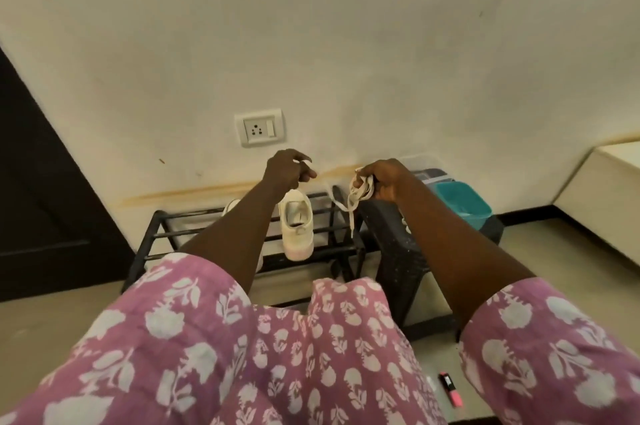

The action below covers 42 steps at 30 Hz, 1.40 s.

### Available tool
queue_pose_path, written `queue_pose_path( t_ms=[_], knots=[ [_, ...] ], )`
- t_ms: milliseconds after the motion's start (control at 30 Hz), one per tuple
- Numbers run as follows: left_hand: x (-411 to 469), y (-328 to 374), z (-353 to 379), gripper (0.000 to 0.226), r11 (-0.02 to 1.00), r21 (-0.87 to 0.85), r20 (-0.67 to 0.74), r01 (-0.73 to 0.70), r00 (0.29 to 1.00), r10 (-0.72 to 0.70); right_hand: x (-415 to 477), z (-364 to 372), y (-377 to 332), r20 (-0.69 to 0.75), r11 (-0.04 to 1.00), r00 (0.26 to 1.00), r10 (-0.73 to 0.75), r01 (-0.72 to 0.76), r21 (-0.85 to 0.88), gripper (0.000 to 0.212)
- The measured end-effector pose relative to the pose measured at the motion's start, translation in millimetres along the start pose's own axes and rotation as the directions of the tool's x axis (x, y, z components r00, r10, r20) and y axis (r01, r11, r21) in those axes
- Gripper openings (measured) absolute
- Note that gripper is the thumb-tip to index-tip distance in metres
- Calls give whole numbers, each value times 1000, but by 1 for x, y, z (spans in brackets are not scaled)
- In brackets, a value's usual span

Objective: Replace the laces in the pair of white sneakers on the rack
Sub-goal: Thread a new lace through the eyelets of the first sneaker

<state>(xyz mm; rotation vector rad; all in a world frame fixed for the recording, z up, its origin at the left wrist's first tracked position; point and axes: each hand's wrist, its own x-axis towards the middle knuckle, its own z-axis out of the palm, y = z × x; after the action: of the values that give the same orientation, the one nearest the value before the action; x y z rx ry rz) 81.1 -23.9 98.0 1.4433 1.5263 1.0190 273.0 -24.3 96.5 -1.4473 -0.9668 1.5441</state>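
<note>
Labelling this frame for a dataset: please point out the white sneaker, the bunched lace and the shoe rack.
white sneaker (298, 237): head view, on its forefoot upper.
bunched lace (362, 190): head view, on the looped coils.
shoe rack (173, 235): head view, on a bare bar at its left.
</note>
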Motion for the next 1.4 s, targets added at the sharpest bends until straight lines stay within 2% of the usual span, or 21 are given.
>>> queue_pose_path(
  t_ms=[100, 200, 267, 333, 433, 600, 667, 767, 833, 867, 933, 967, 1000, 1067, 1200, 1300, 1400],
  knots=[
    [36, -22, 6, 19, 998, 40, 33, 57, 998, -58, 49, 12, 25, 22, 992, 1000, -8, 10, -124, 27],
    [81, -47, 15, 25, 992, 99, 29, 77, 996, -80, 107, 31, 45, 32, 926, 996, -85, 91, -366, 26],
    [110, -58, 17, 21, 971, 238, 49, 30, 998, -43, 144, 40, 47, 39, 779, 992, -122, 121, -616, 21],
    [132, -62, 15, 23, 937, 349, 103, 4, 994, -43, 166, 45, 43, 47, 566, 991, -128, 112, -817, 33],
    [150, -59, 19, 31, 889, 457, 176, 8, 979, -99, 180, 46, 39, 62, 413, 991, -117, 105, -905, 43],
    [147, -43, 26, 40, 761, 610, 350, -218, 937, -13, 174, 45, 37, 37, 318, 990, -133, 78, -945, 28],
    [146, -43, 31, 37, 762, 596, 358, -253, 933, 30, 172, 44, 38, 16, 343, 984, -180, 78, -936, 27],
    [137, -45, 37, 28, 836, 512, 302, -199, 952, 41, 166, 43, 35, 1, 390, 972, -236, 96, -916, 29],
    [133, -47, 39, 21, 851, 495, 287, -175, 957, 30, 162, 43, 31, 33, 446, 960, -279, 159, -881, 31],
    [132, -49, 40, 19, 852, 494, 294, -174, 955, 24, 160, 44, 29, 46, 538, 955, -292, 204, -818, 33],
    [133, -52, 41, 23, 849, 494, 319, -190, 947, 26, 159, 47, 29, 63, 812, 964, -260, 254, -526, 38],
    [135, -54, 41, 25, 855, 483, 327, -189, 945, 25, 158, 49, 29, 78, 899, 968, -240, 252, -359, 37],
    [139, -56, 41, 25, 868, 466, 325, -173, 946, 14, 160, 50, 30, 95, 942, 971, -219, 236, -238, 35],
    [147, -62, 42, 22, 880, 452, 321, -142, 947, -11, 168, 50, 35, 120, 952, 972, -204, 226, -209, 28],
    [163, -84, 44, 20, 890, 449, 304, -81, 950, -66, 188, 46, 48, 74, 878, 970, -231, 240, -414, 19],
    [172, -105, 46, 7, 909, 416, 242, -33, 967, -76, 203, 43, 61, 57, 857, 977, -207, 209, -471, 19],
    [180, -126, 47, 19, 889, 458, 187, -31, 980, -62, 214, 46, 79, 85, 840, 981, -174, 193, -507, 17]
  ],
)
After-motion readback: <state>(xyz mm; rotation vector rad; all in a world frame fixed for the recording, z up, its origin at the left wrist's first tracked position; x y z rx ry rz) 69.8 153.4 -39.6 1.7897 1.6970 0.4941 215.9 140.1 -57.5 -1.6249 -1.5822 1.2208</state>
